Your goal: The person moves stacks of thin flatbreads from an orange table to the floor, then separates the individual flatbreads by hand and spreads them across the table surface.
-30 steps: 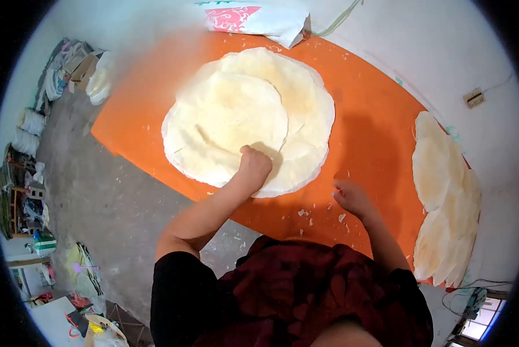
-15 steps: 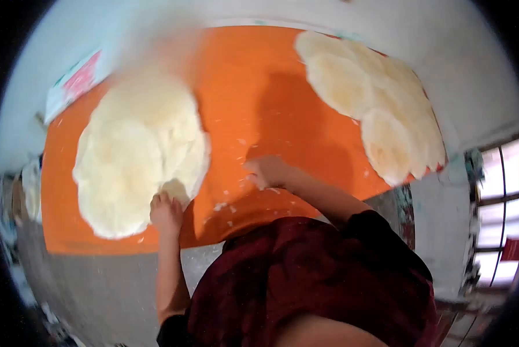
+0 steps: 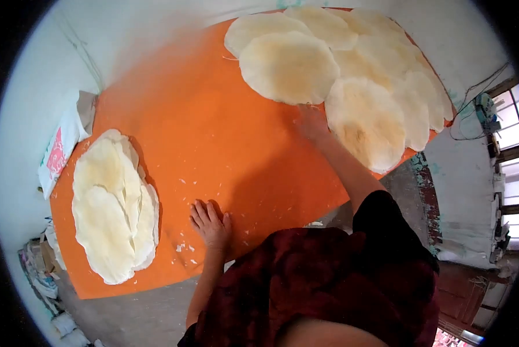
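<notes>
Left hand [image 3: 210,224] lies flat, fingers spread, on the orange mat [image 3: 213,139]. Right hand [image 3: 312,124] reaches the spread flatbreads [image 3: 352,75] at one o'clock; its grip is unclear. A stack [image 3: 114,208] waits at nine o'clock, seemingly yet to be laid out.

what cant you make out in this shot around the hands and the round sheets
Head view only:
- Right hand: motion-blurred at the edge of the spread sheets; whether its fingers grip one is unclear.
- Stacked sheets: overlapping, so the count is hidden.
- Printed bag: lettering too small and distorted.
- Left hand: flat on the orange sheet; palm hidden.
</notes>
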Available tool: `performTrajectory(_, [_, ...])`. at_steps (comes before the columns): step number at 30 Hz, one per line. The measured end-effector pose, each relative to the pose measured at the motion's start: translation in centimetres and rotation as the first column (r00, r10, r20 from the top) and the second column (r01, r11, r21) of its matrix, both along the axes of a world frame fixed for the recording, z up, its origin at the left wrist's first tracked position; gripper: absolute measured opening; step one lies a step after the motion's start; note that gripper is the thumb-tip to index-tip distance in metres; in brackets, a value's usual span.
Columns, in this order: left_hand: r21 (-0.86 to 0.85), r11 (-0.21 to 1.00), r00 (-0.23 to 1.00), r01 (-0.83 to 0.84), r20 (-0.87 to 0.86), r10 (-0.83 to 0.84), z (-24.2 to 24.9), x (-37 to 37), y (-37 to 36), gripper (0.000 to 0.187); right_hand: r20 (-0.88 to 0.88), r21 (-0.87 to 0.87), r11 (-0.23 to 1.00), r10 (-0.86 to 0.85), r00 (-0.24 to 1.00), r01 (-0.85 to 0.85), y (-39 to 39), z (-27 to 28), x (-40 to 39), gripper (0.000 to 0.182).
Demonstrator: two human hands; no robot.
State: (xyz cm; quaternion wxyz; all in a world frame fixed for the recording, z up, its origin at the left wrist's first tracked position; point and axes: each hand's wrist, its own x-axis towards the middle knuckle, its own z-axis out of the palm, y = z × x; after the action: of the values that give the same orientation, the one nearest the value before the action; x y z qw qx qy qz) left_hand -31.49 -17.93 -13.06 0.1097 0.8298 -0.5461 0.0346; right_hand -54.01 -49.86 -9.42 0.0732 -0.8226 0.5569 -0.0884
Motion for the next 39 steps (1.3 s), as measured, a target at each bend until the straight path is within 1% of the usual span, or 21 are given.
performTrajectory(1, [0.003, 0.999, 0.999, -0.036, 0.005, 0.036, -0.7, -0.2, -0.4, 0.056, 0.014, -0.018, 1.000, 0.007, 1.000, -0.007, -1.1, 0.2, -0.1, 0.050])
performTrajectory(3, [0.019, 0.999, 0.999, -0.039, -0.009, 0.039, -0.7, -0.2, -0.5, 0.056, 0.036, -0.053, 0.998, 0.030, 0.999, -0.028, -3.0, 1.0, -0.1, 0.056])
performTrajectory(5, [0.030, 0.999, 0.999, -0.039, -0.002, 0.039, -0.5, -0.2, -0.5, 0.056, 0.027, -0.098, 0.994, 0.040, 0.999, -0.037, -5.3, -1.0, 0.2, 0.057])
performTrajectory(6, [0.019, 0.999, 0.999, -0.038, 0.001, 0.038, -0.5, -0.1, -0.5, 0.055, 0.021, -0.123, 0.992, 0.043, 0.999, -0.040, -6.0, -1.1, 0.6, 0.057])
performTrajectory(9, [-0.017, 0.999, 0.999, -0.034, 0.004, 0.035, -0.9, -0.1, -0.7, 0.054, -0.142, 0.039, 0.992, 0.126, 0.982, -0.121, -8.3, -0.2, 0.7, 0.056])
performTrajectory(12, [-0.055, 0.998, 1.000, -0.016, 0.016, 0.017, -1.2, 0.0, -0.5, 0.053, -0.282, 0.032, 0.968, 0.248, 0.927, -0.250, -9.7, -2.0, 1.2, 0.052])
performTrajectory(14, [-0.093, 0.996, 1.000, 0.002, 0.026, 0.000, -1.3, 0.2, -0.6, 0.053, -0.343, -0.087, 0.948, 0.261, 0.902, -0.307, -10.0, -2.5, 1.1, 0.053])
performTrajectory(15, [-0.071, 0.997, 0.999, -0.007, 0.030, 0.009, -1.2, 0.1, -0.6, 0.053, -0.374, -0.145, 0.931, 0.261, 0.890, -0.334, -9.8, -2.3, 1.1, 0.054])
performTrajectory(18, [-0.027, 0.999, 0.999, -0.025, 0.044, 0.026, -0.7, 0.0, -0.7, 0.053, -0.385, -0.172, 0.934, 0.230, 0.894, -0.314, -9.7, -0.9, 1.9, 0.053])
performTrajectory(21, [-0.020, 0.999, 0.999, -0.029, 0.041, 0.030, -0.6, 0.1, -0.7, 0.054, -0.337, -0.204, 0.926, 0.240, 0.910, -0.319, -9.4, 0.5, 1.4, 0.042])
performTrajectory(22, [-0.017, 0.999, 0.999, -0.032, 0.031, 0.032, -0.3, 0.1, -0.7, 0.054, -0.228, -0.188, 0.953, 0.191, 0.955, -0.236, -9.7, 0.7, 1.3, 0.037])
performTrajectory(24, [-0.015, 0.999, 0.999, -0.039, 0.013, 0.039, -0.3, 0.0, -0.6, 0.054, -0.011, -0.124, 0.989, 0.075, 0.997, -0.076, -10.3, 1.1, 1.5, 0.029])
performTrajectory(27, [-0.022, 0.999, 0.999, -0.038, -0.007, 0.037, 0.0, 0.2, -0.6, 0.054, 0.032, -0.152, 0.979, 0.142, 0.989, -0.136, -10.5, 2.7, 3.4, 0.017])
performTrajectory(30, [-0.031, 0.998, 0.997, -0.046, -0.055, 0.045, 0.5, 0.2, -0.4, 0.053, 0.139, -0.122, 0.955, 0.287, 0.948, -0.272, -5.8, 4.2, 6.9, 0.017])
performTrajectory(32, [-0.073, 0.996, 0.993, -0.043, -0.112, 0.035, 0.7, 0.5, -0.1, 0.053, 0.211, 0.056, 0.916, 0.378, 0.901, -0.397, -0.5, 5.6, 9.2, 0.017])
performTrajectory(34, [-0.136, 0.990, 0.985, -0.033, -0.173, 0.009, 0.0, 1.3, 0.3, 0.053, 0.425, 0.278, 0.777, 0.428, 0.798, -0.565, 5.4, 5.8, 10.3, 0.020])
performTrajectory(35, [-0.203, 0.975, 0.906, -0.093, -0.424, -0.002, 0.0, 1.8, 0.1, 0.052, 0.499, 0.350, 0.723, 0.395, 0.772, -0.596, 8.6, 5.1, 10.9, 0.022])
performTrajectory(36, [-0.254, 0.952, 0.765, -0.173, -0.643, -0.032, 0.3, 2.5, -0.4, 0.052, 0.566, 0.416, 0.660, 0.350, 0.746, -0.625, 11.7, 4.5, 11.5, 0.023])
performTrajectory(37, [-0.199, 0.877, 0.399, -0.438, -0.917, -0.008, 4.6, 1.7, -1.4, 0.050, 0.612, 0.455, 0.587, 0.340, 0.714, -0.670, 14.5, 3.9, 11.9, 0.025])
performTrajectory(38, [-0.032, 0.768, -0.043, -0.640, -0.996, -0.077, 8.6, 1.1, -2.3, 0.047, 0.656, 0.488, 0.509, 0.322, 0.683, -0.709, 16.9, 3.4, 12.1, 0.026])
performTrajectory(39, [-0.004, 0.782, -0.166, -0.623, -0.976, -0.138, 7.9, 2.5, -2.4, 0.044, 0.658, 0.545, 0.416, 0.327, 0.678, -0.728, 18.9, 4.6, 12.3, 0.026])
